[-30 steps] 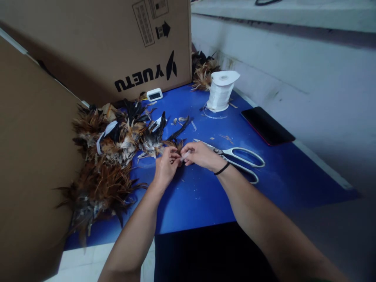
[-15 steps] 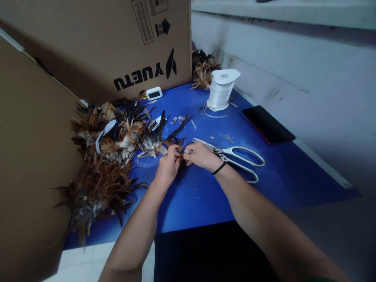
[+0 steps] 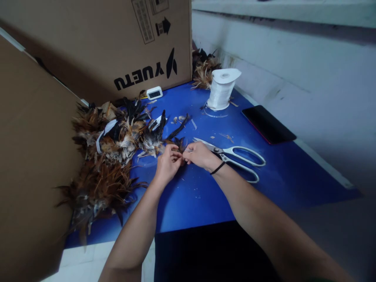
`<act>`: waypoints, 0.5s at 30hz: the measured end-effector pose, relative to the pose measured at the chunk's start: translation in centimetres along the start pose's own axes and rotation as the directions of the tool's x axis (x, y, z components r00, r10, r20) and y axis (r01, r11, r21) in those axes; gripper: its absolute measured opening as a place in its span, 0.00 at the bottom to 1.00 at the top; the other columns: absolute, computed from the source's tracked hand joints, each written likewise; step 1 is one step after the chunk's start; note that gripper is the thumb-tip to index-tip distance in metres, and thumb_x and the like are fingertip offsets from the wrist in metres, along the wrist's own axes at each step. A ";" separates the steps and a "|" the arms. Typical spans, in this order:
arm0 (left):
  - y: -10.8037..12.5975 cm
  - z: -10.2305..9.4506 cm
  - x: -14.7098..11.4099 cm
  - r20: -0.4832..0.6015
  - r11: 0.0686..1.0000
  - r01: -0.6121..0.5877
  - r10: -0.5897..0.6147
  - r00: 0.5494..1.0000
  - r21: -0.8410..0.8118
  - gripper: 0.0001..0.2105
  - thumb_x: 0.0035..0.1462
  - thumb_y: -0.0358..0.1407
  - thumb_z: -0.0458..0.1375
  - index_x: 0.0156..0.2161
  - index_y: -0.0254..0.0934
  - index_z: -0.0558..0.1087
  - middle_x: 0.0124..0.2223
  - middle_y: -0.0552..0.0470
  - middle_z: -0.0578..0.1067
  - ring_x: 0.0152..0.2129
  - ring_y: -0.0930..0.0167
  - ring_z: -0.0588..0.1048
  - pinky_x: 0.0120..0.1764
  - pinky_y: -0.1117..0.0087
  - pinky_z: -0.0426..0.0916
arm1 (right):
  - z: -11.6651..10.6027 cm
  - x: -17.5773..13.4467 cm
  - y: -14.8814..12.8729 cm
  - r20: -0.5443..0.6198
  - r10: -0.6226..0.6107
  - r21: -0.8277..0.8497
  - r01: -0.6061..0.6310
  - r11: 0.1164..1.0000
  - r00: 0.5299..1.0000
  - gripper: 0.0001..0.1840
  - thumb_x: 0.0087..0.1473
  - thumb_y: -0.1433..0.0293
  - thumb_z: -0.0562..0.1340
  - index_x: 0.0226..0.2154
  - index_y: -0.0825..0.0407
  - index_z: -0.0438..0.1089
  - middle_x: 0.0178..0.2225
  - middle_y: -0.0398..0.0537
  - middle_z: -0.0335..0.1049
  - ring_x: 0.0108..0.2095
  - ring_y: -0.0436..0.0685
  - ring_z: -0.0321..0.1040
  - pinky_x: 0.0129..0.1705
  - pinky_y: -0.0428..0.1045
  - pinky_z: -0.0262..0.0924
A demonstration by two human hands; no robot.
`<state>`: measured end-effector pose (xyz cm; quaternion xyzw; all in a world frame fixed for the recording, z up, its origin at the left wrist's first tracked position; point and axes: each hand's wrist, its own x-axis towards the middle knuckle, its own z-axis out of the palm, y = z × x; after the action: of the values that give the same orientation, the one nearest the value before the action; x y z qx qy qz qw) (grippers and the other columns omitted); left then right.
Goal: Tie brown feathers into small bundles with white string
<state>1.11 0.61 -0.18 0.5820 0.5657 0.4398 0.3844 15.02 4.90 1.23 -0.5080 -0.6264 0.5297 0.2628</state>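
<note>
Just left of the scissors, my left hand [image 3: 168,161] and my right hand [image 3: 200,153] meet fingertip to fingertip over the blue table. Both are closed in a pinch on small dark-brown feathers [image 3: 180,143], whose tips poke up between them. The fingers cover the lower part of the feathers. My right hand lies partly over the scissors [image 3: 239,156], which rest on the table with white handles to the right. A heap of brown, black and whitish feathers [image 3: 126,143] lies left of my left hand, and a long black feather [image 3: 179,127] lies just beyond.
A white ribbon spool [image 3: 221,92] stands at the back, before more feathers [image 3: 204,72]. On the right lies a black tablet-like device [image 3: 268,124] along the wall. A small digital timer [image 3: 154,93] leans near the large cardboard box [image 3: 96,43]. Feather scraps dot the blue table [image 3: 202,207].
The fingers of both hands have shifted slightly at the pinch, and more of the dark feather tips shows between them. Everything else on the table stays put.
</note>
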 end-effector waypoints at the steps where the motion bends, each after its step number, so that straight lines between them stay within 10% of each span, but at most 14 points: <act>1: 0.1 0.0 0.0 0.005 0.998 0.034 -0.033 0.999 -0.045 0.16 0.46 0.29 0.59 0.41 0.38 0.60 0.28 0.57 0.72 0.21 0.75 0.74 0.27 0.73 0.71 | -0.1 -0.1 -0.2 0.009 0.006 0.024 -0.007 1.000 1.000 0.06 0.40 0.73 0.58 0.16 0.55 0.65 0.13 0.40 0.64 0.16 0.47 0.62 0.19 0.42 0.53; 15: 0.6 -0.1 0.1 0.033 0.962 0.103 -0.098 0.995 -0.253 0.16 0.44 0.35 0.64 0.34 0.37 0.60 0.23 0.58 0.73 0.17 0.75 0.73 0.23 0.73 0.71 | -2.8 -0.6 -0.6 0.066 -0.174 0.084 0.168 0.982 0.983 0.11 0.45 0.83 0.55 0.27 0.56 0.70 0.22 0.46 0.72 0.27 0.52 0.73 0.29 0.45 0.68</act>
<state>1.17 0.62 0.45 0.5026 0.5297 0.4829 0.4833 17.42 5.46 2.75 -0.4219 -0.6559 0.5472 0.3039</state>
